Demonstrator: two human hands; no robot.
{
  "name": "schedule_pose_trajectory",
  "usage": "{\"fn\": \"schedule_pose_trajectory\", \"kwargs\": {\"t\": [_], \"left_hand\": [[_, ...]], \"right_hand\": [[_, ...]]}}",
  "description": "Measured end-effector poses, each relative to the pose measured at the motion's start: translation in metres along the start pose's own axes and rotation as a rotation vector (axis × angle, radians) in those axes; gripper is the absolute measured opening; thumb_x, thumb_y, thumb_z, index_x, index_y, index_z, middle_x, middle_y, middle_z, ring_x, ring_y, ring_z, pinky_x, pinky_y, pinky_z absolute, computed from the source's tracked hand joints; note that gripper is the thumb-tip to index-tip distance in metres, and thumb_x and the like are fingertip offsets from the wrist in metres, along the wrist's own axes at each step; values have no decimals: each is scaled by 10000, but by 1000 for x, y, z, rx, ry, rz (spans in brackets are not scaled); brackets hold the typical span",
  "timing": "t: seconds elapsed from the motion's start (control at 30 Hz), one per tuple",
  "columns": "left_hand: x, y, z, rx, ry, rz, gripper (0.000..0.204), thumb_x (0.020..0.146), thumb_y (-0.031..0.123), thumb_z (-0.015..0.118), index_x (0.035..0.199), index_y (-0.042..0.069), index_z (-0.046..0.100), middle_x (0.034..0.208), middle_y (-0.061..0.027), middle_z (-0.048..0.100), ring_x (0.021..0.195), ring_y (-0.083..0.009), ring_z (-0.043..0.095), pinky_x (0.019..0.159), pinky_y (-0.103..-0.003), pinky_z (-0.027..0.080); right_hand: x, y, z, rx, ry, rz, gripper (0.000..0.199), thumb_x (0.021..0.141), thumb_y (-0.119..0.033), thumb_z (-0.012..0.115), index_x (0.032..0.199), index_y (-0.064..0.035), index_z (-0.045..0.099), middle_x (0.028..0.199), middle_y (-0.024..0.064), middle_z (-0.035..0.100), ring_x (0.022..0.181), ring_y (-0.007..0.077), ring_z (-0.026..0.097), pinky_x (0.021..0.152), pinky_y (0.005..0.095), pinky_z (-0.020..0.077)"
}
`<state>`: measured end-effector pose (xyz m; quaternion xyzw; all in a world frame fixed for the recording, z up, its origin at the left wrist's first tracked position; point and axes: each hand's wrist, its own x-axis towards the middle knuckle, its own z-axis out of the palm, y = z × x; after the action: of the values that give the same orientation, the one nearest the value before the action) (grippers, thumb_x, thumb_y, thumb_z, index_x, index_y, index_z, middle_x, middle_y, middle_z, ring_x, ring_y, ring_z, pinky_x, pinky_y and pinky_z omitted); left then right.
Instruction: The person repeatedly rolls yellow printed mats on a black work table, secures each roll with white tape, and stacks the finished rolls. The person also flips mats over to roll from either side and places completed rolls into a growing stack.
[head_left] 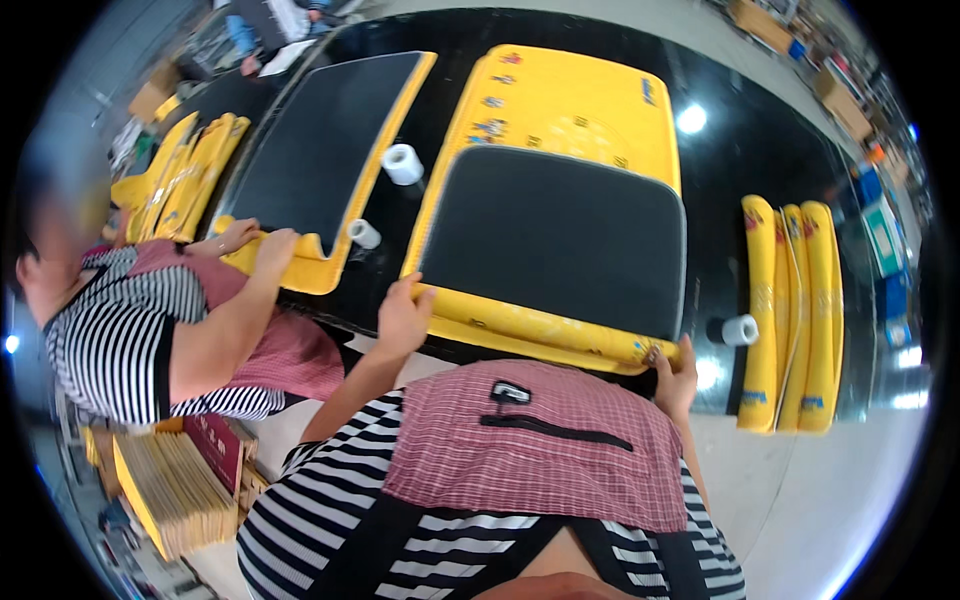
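Observation:
A yellow printed mat with a dark grey backing (560, 245) lies face down on the table in front of me. Its near edge is curled into a yellow roll (545, 328). My left hand (403, 318) closes round the left end of this roll, thumb on top. At the other end, my right hand (676, 378) grips the roll with the thumb against it. Beneath the dark backing, another yellow mat (640, 110) lies printed side up and shows at the far end.
Several rolled yellow mats (822, 320) lie on the black table (720, 150) at right, beside a white tape roll (740, 330). Two more white rolls (403, 165) stand at left. A co-worker (130, 330) there handles another mat (320, 130). Stacked yellow pieces (170, 490) sit below.

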<state>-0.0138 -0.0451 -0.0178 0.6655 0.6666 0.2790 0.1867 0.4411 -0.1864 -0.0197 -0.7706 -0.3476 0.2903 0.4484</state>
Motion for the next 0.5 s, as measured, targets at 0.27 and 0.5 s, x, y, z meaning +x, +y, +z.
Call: {"fn": "schedule_pose_trajectory", "kwargs": {"t": [0.27, 0.5], "left_hand": [[-25, -6, 12, -192, 161, 7, 474, 968, 197, 710, 1352, -52, 587, 1327, -262, 623, 1230, -406, 618, 1065, -435, 489], [-28, 17, 15, 457, 82, 247, 469, 972, 309, 651, 1368, 60, 626, 1473, -221, 534, 1412, -375, 482, 1181, -604, 297]], "right_hand": [[2, 1, -6, -92, -112, 12, 635, 970, -161, 745, 1490, 96, 487, 1349, 204, 651, 1146, 217, 658, 1001, 337, 524], [6, -24, 7, -569, -96, -127, 652, 997, -347, 684, 1535, -31, 493, 1634, 268, 347, 1471, 434, 418, 1139, 461, 442]]}}
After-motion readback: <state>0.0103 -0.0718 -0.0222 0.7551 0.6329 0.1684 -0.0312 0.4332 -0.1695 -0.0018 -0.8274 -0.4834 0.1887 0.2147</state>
